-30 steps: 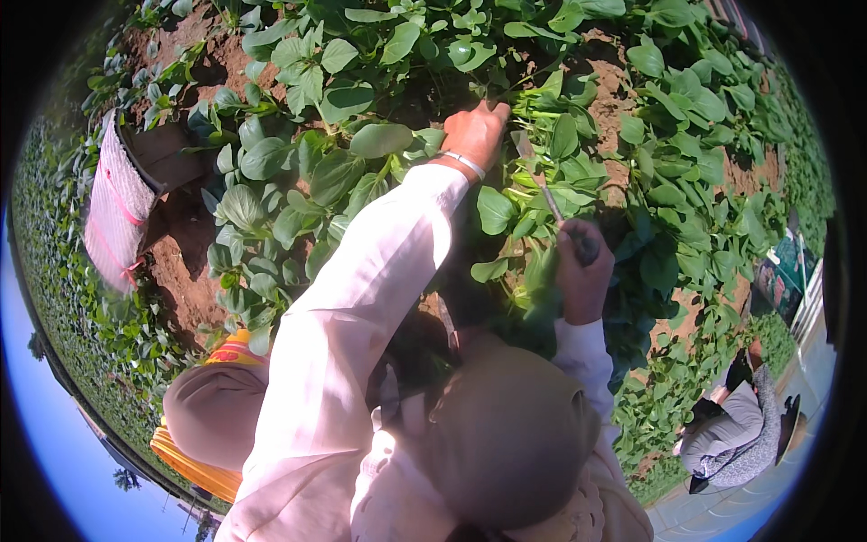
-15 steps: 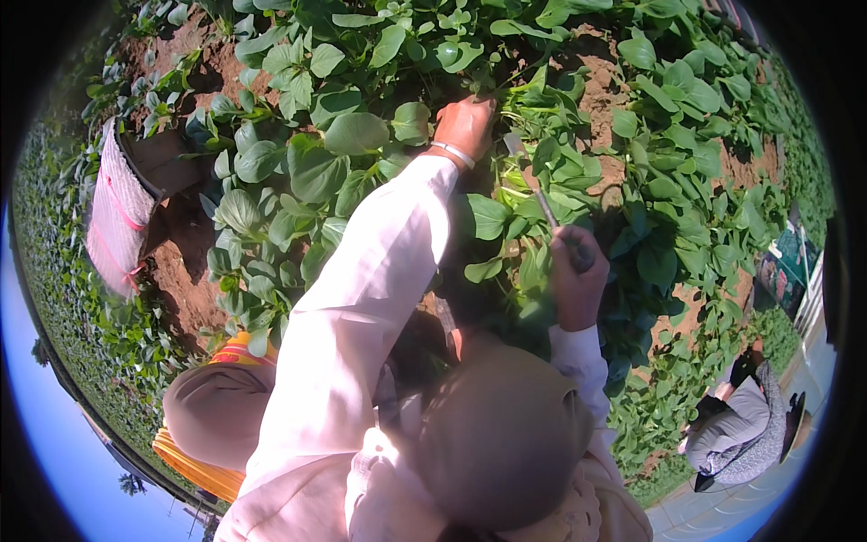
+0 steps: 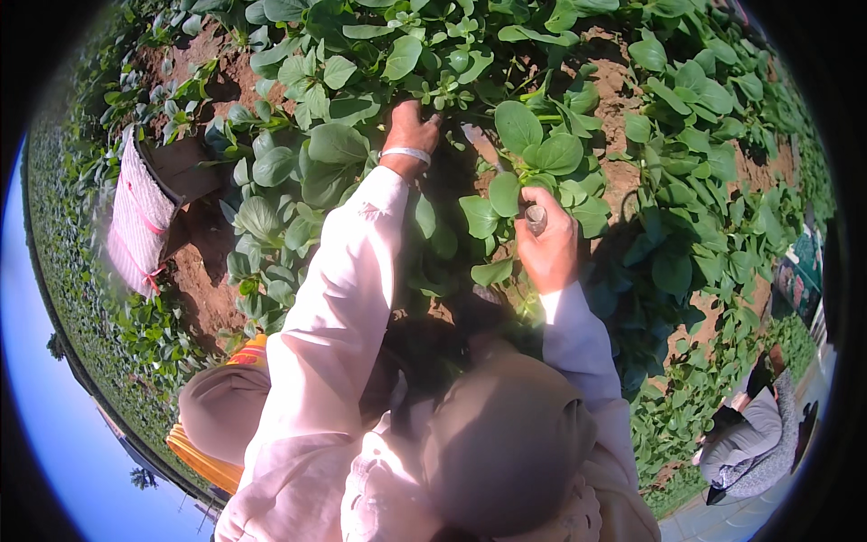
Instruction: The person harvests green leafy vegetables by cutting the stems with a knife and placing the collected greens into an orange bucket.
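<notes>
My left hand, with a white bracelet at the wrist, reaches into the green leafy plants in front of me. Its fingers look curled in at the leaves, and whatever they hold is hidden. Closed round the rounded handle of a knife is my right hand, to the right and nearer to me. The knife's blade points forward and left, partly covered by broad leaves, toward the dark gap beside my left hand.
A pinkish-white woven sack stands at the left by bare reddish soil. Yellow-orange material lies at the lower left beside my knee. Another person crouches at the lower right. Dense leafy rows spread along the right.
My left hand has moved left, away from the stems it was at. My right hand has come slightly forward and left with the knife, whose blade now sits lower among leaves.
</notes>
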A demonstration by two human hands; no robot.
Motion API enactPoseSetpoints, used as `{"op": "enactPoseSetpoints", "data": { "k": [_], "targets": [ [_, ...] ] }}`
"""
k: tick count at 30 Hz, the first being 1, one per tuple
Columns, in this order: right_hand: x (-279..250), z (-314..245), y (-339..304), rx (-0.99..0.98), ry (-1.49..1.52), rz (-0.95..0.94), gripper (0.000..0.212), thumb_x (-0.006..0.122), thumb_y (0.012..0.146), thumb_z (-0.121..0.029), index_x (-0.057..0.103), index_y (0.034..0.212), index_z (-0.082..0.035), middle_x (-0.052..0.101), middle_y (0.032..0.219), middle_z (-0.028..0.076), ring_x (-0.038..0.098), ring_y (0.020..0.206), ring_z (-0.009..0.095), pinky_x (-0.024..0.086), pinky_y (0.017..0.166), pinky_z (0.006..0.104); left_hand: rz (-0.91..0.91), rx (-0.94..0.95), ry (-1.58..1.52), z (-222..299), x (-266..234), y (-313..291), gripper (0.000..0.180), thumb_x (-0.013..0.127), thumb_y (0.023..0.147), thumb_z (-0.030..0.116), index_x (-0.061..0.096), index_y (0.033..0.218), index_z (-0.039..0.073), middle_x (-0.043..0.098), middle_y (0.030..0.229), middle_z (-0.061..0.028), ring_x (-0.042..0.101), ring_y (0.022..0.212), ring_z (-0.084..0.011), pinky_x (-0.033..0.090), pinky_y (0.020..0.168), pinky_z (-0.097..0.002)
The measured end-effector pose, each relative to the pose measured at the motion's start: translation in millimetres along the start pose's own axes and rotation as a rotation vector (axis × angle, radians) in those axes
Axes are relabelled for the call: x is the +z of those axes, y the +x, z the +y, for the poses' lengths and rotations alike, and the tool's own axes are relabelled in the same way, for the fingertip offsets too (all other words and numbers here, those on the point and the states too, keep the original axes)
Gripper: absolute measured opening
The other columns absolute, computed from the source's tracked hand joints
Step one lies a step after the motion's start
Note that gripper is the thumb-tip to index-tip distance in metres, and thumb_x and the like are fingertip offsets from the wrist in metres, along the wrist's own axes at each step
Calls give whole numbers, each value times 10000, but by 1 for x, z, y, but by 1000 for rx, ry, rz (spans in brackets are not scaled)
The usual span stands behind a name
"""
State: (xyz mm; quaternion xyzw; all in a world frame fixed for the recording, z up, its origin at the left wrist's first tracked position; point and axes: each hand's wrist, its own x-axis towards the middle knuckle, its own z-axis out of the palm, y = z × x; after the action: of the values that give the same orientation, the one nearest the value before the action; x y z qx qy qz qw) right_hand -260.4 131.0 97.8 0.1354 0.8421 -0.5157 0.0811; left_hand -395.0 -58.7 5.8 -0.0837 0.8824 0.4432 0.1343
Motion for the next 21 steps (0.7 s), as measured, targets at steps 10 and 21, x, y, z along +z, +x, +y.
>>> {"op": "enactPoseSetpoints", "data": {
  "k": [10,21],
  "targets": [
    [48,-3,34,21,47,66,188,621,759,9,587,924,-74,640,699,138,654,659,299,496,606,354,1,35,155,-15,25,20,413,683,791,313,609,1036,-11,643,851,-218,624,719,-271,481,665,-378],
    [41,-3,27,-22,73,23,130,615,792,-14,566,902,-63,631,703,144,656,650,302,492,596,343,115,-423,-457,17,-14,7,239,608,831,163,589,1004,-1,632,875,-144,590,734,-239,483,652,-354]
  ]
}}
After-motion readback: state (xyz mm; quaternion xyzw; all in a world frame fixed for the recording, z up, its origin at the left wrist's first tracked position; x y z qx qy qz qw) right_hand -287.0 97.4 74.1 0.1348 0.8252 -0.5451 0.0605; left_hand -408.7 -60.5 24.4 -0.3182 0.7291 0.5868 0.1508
